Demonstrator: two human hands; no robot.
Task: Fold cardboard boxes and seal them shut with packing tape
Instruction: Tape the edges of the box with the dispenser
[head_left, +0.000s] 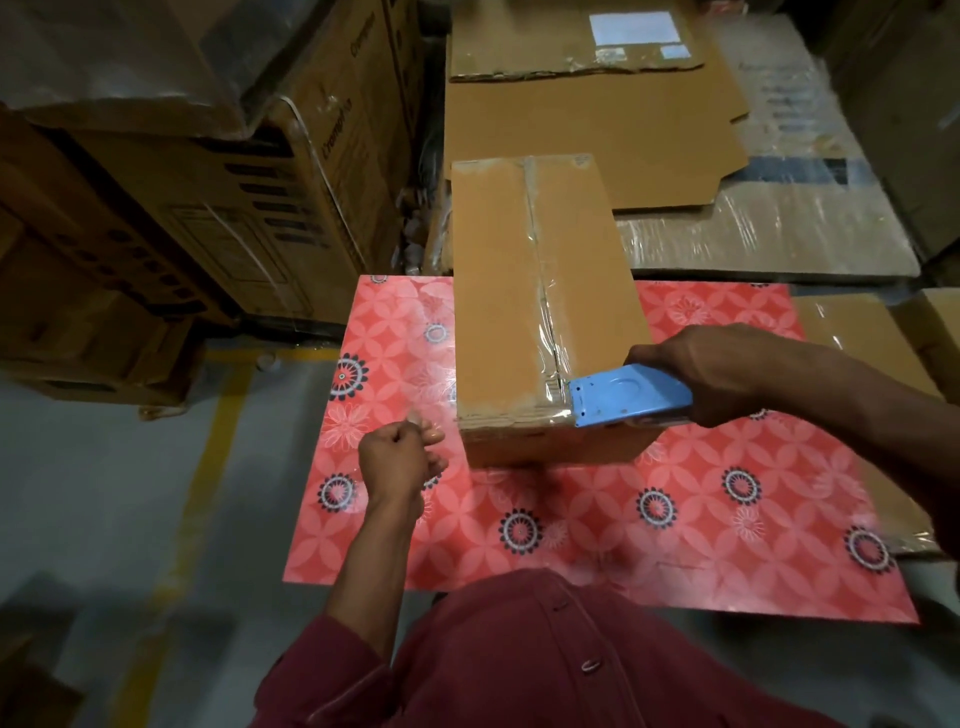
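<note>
Seen from the head camera: right hand (711, 374) wrapped around the handle of a blue tape dispenser (628, 395), blade end pressed against the near top edge of the cardboard box (540, 291), right at the centre seam. Left hand (397, 457) curled into a loose fist just left of the box's near corner, fingertips pinched together, possibly on a clear strip of tape, too faint to tell. Box closed, flaps down, clear tape (545, 291) running along the seam from far end to near end; contents hidden. Box standing on a red flowered mat (571, 530), toward its far side. Flat cardboard sheets (587, 135) lying beyond the box, stacked printed cartons (208, 197) at far left.
</note>
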